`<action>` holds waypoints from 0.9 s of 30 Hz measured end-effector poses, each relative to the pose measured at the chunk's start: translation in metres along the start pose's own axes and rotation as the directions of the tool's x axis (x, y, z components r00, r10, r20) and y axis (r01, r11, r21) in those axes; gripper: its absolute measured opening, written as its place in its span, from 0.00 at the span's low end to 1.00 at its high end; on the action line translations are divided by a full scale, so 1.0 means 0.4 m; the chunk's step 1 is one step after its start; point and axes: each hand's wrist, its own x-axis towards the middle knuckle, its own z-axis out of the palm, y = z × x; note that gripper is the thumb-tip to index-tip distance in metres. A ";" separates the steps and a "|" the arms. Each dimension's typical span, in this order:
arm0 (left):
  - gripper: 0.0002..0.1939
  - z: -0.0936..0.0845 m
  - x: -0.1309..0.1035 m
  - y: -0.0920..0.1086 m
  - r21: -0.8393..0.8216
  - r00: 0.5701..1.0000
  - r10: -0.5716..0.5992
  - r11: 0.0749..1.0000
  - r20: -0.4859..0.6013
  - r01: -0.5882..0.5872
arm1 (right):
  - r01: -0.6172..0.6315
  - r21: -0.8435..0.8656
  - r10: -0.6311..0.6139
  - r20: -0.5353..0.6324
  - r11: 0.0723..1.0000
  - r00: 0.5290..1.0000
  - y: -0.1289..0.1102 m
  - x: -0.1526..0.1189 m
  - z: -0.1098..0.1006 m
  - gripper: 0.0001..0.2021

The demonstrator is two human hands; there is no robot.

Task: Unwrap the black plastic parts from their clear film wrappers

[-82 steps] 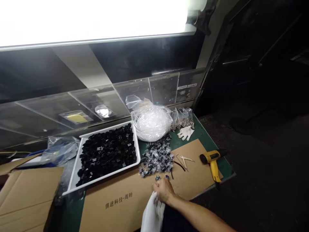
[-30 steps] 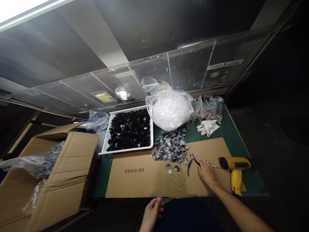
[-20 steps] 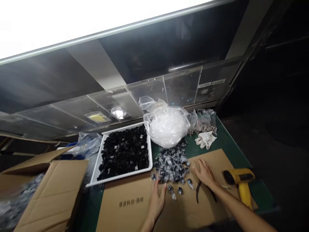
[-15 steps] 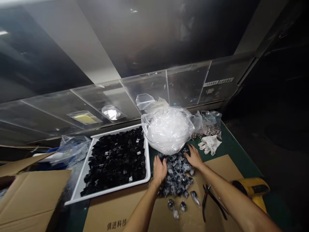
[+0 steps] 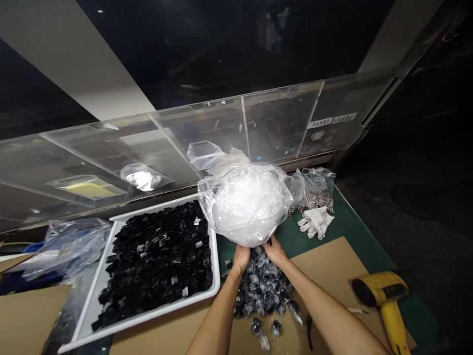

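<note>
A heap of small black parts wrapped in clear plastic (image 5: 262, 283) lies on the cardboard between my forearms. At its far end are my left hand (image 5: 242, 257) and my right hand (image 5: 274, 251), a short gap apart. The front of a big clear plastic bag with white contents (image 5: 249, 204) overhangs the fingers of both hands and hides most of them. Whether they grip some wrapped parts or the bag does not show. A few wrapped pieces (image 5: 276, 327) lie apart on the near side of the heap.
To the left stands a white tray (image 5: 212, 236) full of black parts. On the right are a white glove (image 5: 316, 222), bags of small metal pieces (image 5: 322, 199) and a yellow heat gun (image 5: 380, 291). Black-handled pliers (image 5: 309, 333) are partly behind my right forearm. A cardboard box (image 5: 33, 315) is at lower left.
Both hands have come closer together and their fingers have gone under the bag's front edge. Earlier they lay on either side of the heap's far end. The camera view has shifted.
</note>
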 end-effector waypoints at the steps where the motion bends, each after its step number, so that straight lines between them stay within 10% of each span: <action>1: 0.22 -0.001 0.008 0.007 -0.006 0.999 0.041 0.999 0.016 -0.041 | -0.023 -0.012 0.023 0.017 1.000 1.000 -0.007 0.000 0.001 0.25; 6: 0.19 0.000 -0.007 0.032 0.151 0.996 0.075 0.985 0.042 -0.081 | -0.087 -0.046 0.086 -0.019 0.995 0.996 -0.027 -0.053 0.023 0.20; 14: 0.25 -0.054 -0.228 -0.017 0.588 0.994 -0.105 0.806 0.040 0.062 | 0.108 -0.270 -0.106 0.020 0.957 0.994 -0.032 -0.263 0.039 0.15; 20: 0.25 -0.031 -0.307 -0.040 0.753 0.999 -0.025 0.656 -0.042 0.048 | -0.015 -0.483 -0.139 -0.282 0.875 0.949 -0.088 -0.122 -0.018 0.25; 27: 0.28 -0.020 -0.408 -0.080 0.709 0.995 0.075 0.705 -0.067 -0.006 | -0.013 -0.528 -0.087 -0.164 0.849 0.983 -0.088 -0.009 -0.013 0.18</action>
